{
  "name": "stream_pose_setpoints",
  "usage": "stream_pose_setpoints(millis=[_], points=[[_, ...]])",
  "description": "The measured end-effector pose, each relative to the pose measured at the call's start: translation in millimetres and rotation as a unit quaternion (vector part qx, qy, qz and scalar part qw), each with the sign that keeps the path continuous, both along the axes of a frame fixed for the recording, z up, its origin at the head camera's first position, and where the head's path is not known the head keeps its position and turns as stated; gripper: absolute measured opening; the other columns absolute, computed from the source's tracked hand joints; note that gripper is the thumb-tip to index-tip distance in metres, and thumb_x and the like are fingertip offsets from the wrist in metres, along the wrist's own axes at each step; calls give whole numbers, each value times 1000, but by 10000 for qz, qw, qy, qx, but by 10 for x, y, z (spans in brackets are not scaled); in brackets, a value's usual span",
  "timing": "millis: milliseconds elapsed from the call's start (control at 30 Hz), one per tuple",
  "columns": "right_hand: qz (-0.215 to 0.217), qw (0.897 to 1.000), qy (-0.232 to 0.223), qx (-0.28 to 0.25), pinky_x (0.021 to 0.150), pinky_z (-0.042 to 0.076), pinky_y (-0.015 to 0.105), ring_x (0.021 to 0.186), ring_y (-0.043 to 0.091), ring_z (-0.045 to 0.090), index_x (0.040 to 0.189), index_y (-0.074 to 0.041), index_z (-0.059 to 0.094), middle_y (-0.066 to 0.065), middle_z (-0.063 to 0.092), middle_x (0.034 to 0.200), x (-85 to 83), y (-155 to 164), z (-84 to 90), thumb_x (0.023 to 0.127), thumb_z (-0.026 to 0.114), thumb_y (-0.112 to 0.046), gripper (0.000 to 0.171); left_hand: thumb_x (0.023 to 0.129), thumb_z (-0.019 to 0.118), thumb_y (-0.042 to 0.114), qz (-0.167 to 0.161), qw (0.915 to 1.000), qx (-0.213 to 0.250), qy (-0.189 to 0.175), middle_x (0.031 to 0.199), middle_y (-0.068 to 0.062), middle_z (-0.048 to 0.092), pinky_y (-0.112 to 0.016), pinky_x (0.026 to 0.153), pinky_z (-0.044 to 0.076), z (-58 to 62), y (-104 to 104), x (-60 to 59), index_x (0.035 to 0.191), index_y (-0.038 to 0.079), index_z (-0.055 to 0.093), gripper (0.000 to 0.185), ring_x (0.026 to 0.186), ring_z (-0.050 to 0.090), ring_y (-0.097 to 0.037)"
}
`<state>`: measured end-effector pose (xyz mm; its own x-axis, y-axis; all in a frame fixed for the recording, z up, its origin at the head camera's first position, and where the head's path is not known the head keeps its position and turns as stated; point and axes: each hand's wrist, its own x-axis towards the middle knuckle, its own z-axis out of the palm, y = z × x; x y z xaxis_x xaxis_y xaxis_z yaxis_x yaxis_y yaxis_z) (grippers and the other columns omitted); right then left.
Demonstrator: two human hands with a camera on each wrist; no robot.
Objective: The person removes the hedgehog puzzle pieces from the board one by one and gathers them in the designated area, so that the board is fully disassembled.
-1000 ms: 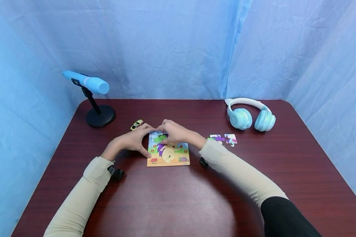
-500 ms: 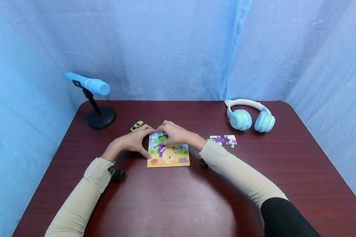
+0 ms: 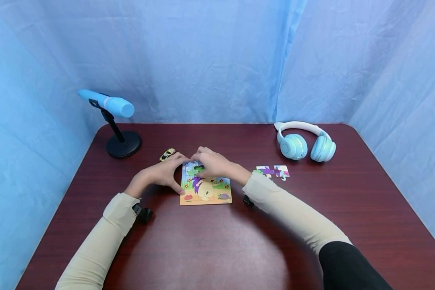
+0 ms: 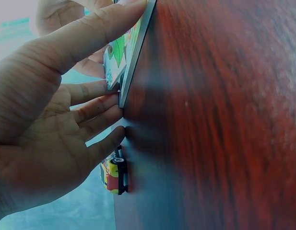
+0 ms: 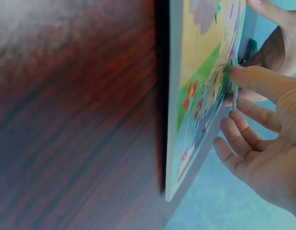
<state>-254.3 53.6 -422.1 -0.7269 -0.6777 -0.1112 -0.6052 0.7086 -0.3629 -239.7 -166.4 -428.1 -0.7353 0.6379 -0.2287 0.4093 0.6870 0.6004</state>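
A jigsaw puzzle board (image 3: 206, 199) with a cartoon picture lies flat at mid-table. My left hand (image 3: 164, 174) holds it by its left side, thumb on the near left edge and fingers at the far left corner. Above the board's upper left part, my right hand (image 3: 214, 164) pinches a puzzle piece (image 4: 116, 60) with a green leaf shape between thumb and fingers. In the left wrist view that piece is tilted, one edge raised off the board, and the left fingertips are right at its corner. The right hand hides the board's upper right part in the head view.
Two loose puzzle pieces, one mostly purple (image 3: 265, 170) and one with a pink flower (image 3: 282, 170), lie right of the board. A toy car (image 3: 167, 154) sits behind the left hand. A blue microphone (image 3: 117, 105) on a black stand and cat-ear headphones (image 3: 293, 146) stand farther back.
Both hands stay at the same places on the board. The green piece under the right fingers has shifted and tilted slightly; the rest of the table is unchanged.
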Motion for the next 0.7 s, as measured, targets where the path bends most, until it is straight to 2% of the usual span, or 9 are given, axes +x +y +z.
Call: stream_pose_setpoints(millis=[333,700], points=[[41,9993,332,140,79,48,31,98,18,51,135,-12,66,5,58,116,21,5,19,90,78,-26,49,75,92,36,-56,10000,-30,50,142,-16,41,-54,112,42,0,2,-7,155,2,37,103,131,41,-32],[115,9995,287,-7,82,50,33,105,20,53,135,-9,67,7,60,121,18,91,33,90,76,-23,48,74,92,36,-44,9999,-30,85,143,-16,42,-53,112,43,5,4,2,154,1,38,102,132,40,-32]])
